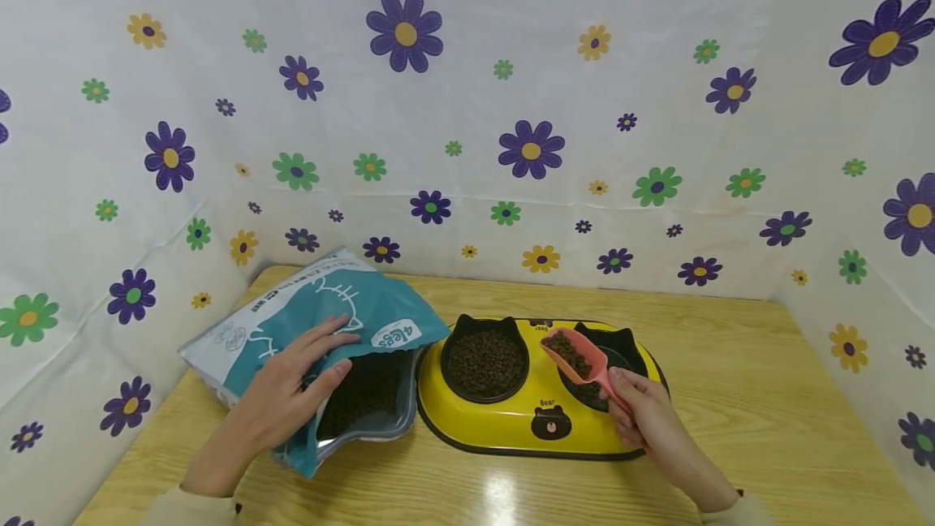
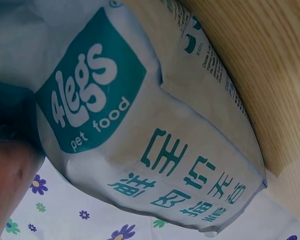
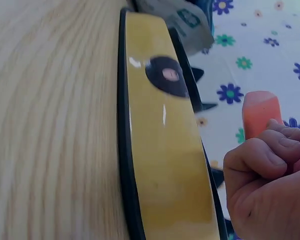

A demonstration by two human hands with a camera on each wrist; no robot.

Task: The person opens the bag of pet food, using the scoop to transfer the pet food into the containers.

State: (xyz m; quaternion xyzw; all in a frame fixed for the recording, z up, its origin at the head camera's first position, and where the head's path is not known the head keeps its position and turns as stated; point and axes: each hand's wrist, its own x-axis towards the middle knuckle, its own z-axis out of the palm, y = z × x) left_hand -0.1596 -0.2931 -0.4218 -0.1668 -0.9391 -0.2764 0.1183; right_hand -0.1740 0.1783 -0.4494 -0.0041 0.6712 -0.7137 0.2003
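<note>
White flowered cloth (image 1: 467, 96) is hanging behind the yellow oval feeder (image 1: 497, 427), the spread-fingered left hand (image 1: 288, 386) touching a teal-white pouch (image 1: 394, 299) beside it, right hand (image 1: 648, 411) pinching a pink scoop (image 1: 596, 362) above.

Scoop (image 1: 595, 355): is looking smooth, plastic
Feeder (image 1: 485, 426): is gleaming
Bag (image 1: 387, 299): is looking plastic
Bench (image 1: 767, 404) under feeder: is shining, wood-grained
</note>
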